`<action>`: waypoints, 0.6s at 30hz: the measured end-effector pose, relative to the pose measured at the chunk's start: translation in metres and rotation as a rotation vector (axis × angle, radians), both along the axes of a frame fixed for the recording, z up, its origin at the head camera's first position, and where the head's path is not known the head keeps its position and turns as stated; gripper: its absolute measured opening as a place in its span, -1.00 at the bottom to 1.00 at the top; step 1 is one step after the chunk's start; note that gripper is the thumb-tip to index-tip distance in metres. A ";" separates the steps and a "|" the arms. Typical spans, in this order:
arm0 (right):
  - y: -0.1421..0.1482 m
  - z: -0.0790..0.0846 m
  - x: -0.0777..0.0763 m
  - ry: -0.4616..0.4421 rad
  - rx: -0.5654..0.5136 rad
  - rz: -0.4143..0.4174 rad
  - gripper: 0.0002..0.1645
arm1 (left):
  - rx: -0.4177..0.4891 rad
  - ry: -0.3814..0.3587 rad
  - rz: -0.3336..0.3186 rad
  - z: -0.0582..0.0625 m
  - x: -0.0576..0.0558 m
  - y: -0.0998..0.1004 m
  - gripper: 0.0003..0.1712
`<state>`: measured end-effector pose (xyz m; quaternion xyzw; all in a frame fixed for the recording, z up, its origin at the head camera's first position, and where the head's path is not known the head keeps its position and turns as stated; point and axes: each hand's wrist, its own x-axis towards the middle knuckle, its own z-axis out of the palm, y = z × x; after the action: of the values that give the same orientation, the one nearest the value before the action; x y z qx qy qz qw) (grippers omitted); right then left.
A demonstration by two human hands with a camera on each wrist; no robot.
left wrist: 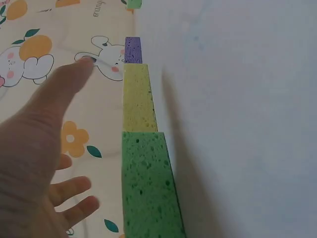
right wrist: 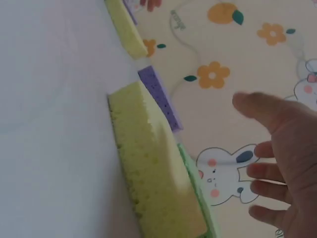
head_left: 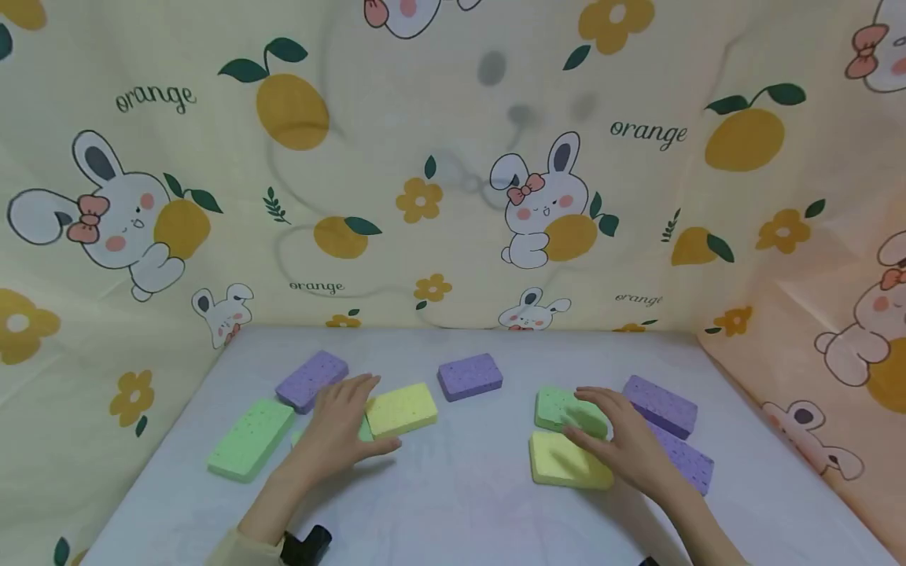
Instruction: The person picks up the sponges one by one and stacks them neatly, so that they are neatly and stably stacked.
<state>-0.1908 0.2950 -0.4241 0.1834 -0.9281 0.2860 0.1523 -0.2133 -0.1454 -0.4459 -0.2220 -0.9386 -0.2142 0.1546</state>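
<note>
At lower left of the frame, on the white tabletop (head_left: 460, 503): a pale green rectangular sponge block (head_left: 251, 440), with a purple speckled sponge block (head_left: 311, 380) up and to the right. Next, the bare left hand (head_left: 340, 424), thumb and fingers apart, gripping nothing; beneath, mostly covered, a second green sponge block (head_left: 366, 430). Just right of that, apparently touching, a yellow rectangular sponge block (head_left: 402, 410); then, about mid-frame, a second purple sponge block (head_left: 470, 377), apart from the others.

Right of centre, a third green sponge block (head_left: 559, 407) above a second yellow sponge block (head_left: 566, 464), both partly behind the bare right hand (head_left: 626, 440), likewise spread and holding nothing. Farther right, a third purple sponge block (head_left: 661, 406) and, just below, a fourth purple sponge block (head_left: 686, 460), partly hidden by the hand.

Step in hand, judging by the poise: hovering over the blocks with no grasp made. To take one, would call for lowering thumb and fingers to opposite sides and closing lightly, probably squashing soft foam otherwise.

Hard to make out: any gap between the two right-hand purples. Cut off at the bottom edge: a black wrist device (head_left: 306, 546), and, in the left wrist view, the nearest green block.
</note>
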 end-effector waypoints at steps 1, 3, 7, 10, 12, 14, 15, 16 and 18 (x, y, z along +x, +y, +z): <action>0.003 -0.002 0.002 0.000 -0.015 0.010 -0.27 | 0.005 -0.015 -0.009 -0.001 -0.002 0.000 0.17; 0.008 -0.007 0.005 -0.002 -0.034 0.029 -0.26 | 0.013 -0.056 -0.012 -0.004 -0.006 0.000 0.20; 0.019 -0.014 0.009 -0.002 -0.030 0.046 -0.21 | 0.032 -0.148 -0.010 -0.005 -0.015 -0.001 0.23; 0.023 -0.018 0.009 0.000 -0.019 0.053 -0.17 | 0.047 -0.200 -0.013 -0.006 -0.018 0.000 0.23; 0.025 -0.020 0.010 -0.003 -0.016 0.053 -0.16 | 0.057 -0.230 -0.011 -0.006 -0.020 0.001 0.23; 0.026 -0.022 0.010 -0.009 -0.019 0.050 -0.15 | 0.068 -0.247 -0.013 -0.008 -0.021 0.002 0.22; 0.026 -0.023 0.010 -0.011 -0.020 0.049 -0.15 | 0.072 -0.252 -0.013 -0.009 -0.021 0.002 0.21; 0.027 -0.023 0.010 -0.013 -0.019 0.048 -0.14 | 0.078 -0.255 -0.014 -0.009 -0.022 0.003 0.21; 0.028 -0.024 0.010 -0.014 -0.016 0.045 -0.14 | 0.081 -0.253 -0.014 -0.011 -0.023 0.004 0.19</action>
<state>-0.1810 0.3228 -0.4481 0.2010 -0.9224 0.2982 0.1409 -0.2363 -0.1417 -0.4567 -0.1931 -0.9396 -0.2795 0.0422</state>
